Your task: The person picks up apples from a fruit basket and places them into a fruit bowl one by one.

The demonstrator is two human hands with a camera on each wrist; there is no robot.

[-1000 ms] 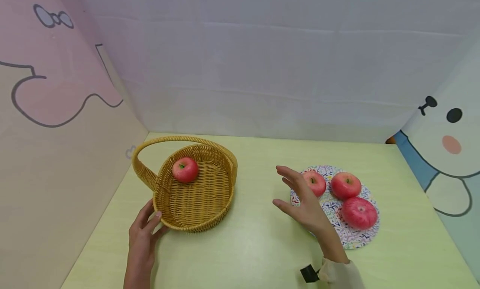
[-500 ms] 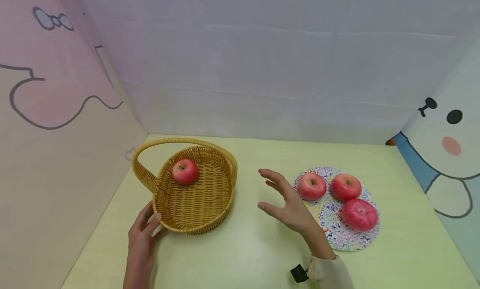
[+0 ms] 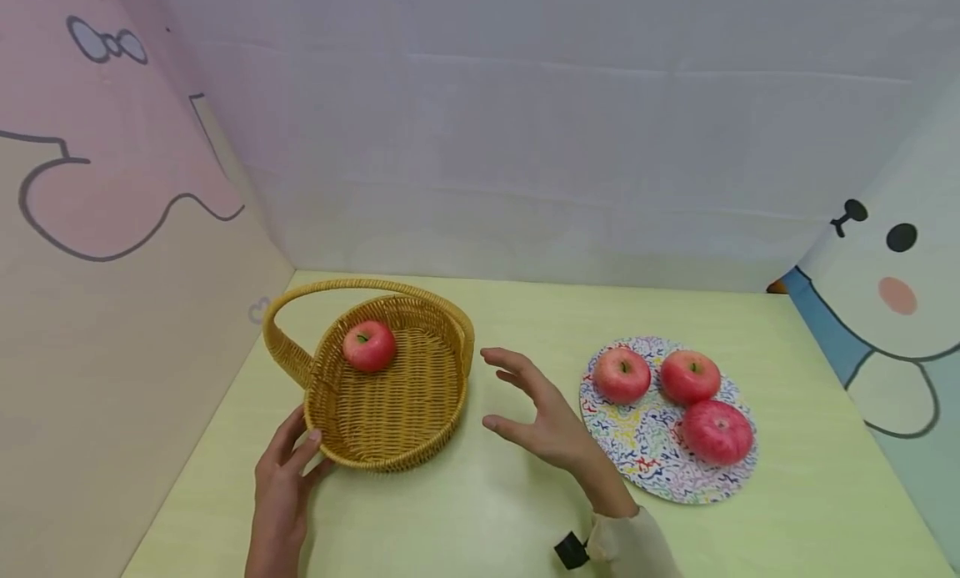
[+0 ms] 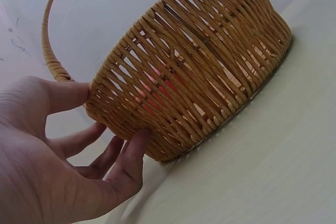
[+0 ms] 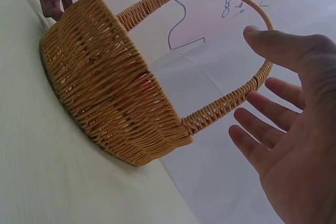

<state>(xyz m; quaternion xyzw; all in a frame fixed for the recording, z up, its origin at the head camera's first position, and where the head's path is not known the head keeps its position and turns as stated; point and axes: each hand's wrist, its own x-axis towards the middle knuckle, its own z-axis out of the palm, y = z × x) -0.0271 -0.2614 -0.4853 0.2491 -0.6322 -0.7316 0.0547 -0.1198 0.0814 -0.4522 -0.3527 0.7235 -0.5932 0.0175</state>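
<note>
A round wicker basket [image 3: 397,407] with a tall arched handle stands on the left of the table. One red apple [image 3: 370,346] lies inside it, toward the back left. My left hand [image 3: 283,471] holds the basket's near left side, thumb at the rim and fingers against the outer wall in the left wrist view [image 4: 181,72]. To the right of the basket, my right hand [image 3: 551,424] hovers with fingers spread and nothing between them. In the right wrist view it is close to the basket's handle [image 5: 223,103]; whether it touches is unclear.
On the right lies a round patterned plate [image 3: 645,469] bearing three red apples, one at the left [image 3: 622,375], one at the back [image 3: 690,377] and one at the front right [image 3: 717,432]. Walls with cartoon prints enclose the pale table [image 3: 810,495].
My right hand has moved left, away from the plate and toward the basket, uncovering the plate's left apple. The left hand and the basket have stayed in place.
</note>
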